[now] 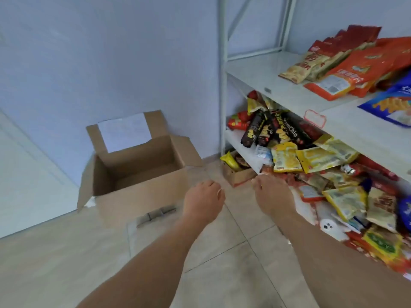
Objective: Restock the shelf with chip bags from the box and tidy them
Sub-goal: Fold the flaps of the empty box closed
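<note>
An open cardboard box (142, 196) stands on the floor at the left, flaps up; the part of its inside that I see holds no bags. Right of it is a white metal shelf unit (255, 70). Its upper shelf carries red and orange bags (347, 72) and a blue bag (391, 105). The lower shelf holds black chip bags (278, 130) and a heap of yellow bags (311, 158). My left hand (205, 200) hovers over the floor beside the box, fingers loosely curled, holding nothing. My right hand (272, 194) hangs just before the lower shelf's edge, also holding nothing.
A small cardboard tray (238, 176) with a yellow packet sits on the floor under the lower shelf. Beige floor tiles (211, 263) stretch in front. A blue-white wall (111, 63) is behind the box, with a white door (29, 185) at the left.
</note>
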The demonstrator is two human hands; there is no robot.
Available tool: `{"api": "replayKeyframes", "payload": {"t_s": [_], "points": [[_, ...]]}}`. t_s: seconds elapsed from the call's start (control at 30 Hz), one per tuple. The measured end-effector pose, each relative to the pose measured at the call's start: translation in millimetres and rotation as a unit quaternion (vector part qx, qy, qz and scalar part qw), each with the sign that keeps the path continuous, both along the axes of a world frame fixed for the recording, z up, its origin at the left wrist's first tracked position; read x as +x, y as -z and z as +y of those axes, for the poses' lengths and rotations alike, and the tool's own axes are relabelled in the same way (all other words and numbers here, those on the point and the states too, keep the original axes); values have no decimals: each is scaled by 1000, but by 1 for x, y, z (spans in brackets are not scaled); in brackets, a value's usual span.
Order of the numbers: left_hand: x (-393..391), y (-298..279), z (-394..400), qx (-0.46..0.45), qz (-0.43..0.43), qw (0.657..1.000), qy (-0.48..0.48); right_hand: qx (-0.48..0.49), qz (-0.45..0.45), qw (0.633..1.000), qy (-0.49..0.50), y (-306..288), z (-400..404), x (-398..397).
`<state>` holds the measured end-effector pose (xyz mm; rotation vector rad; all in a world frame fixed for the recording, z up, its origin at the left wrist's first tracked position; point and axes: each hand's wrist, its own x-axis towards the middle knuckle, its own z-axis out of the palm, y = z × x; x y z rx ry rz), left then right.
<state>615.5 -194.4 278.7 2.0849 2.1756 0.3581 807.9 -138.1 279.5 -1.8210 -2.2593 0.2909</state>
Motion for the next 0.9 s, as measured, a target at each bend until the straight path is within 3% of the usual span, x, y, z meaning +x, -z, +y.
{"api": "replayKeyframes", "payload": {"t_s": [0.13, 0.27, 0.43, 0.7, 0.9], "points": [[-74, 7, -20, -19, -39, 995, -86, -33, 69, 997, -23, 12, 1, -85], [-132, 6, -20, -30, -24, 989, -142, -56, 102, 992, -55, 21, 15, -156], [-195, 36, 11, -19, -89, 965, -247, -118, 156, 978, -67, 45, 55, -230], [-275, 117, 128, -58, -78, 960, -263, -207, 199, 957, -31, 124, 170, -330], [-306, 194, 221, -105, -58, 969, -218, -256, 260, 927, 84, 199, 261, -368]]}}
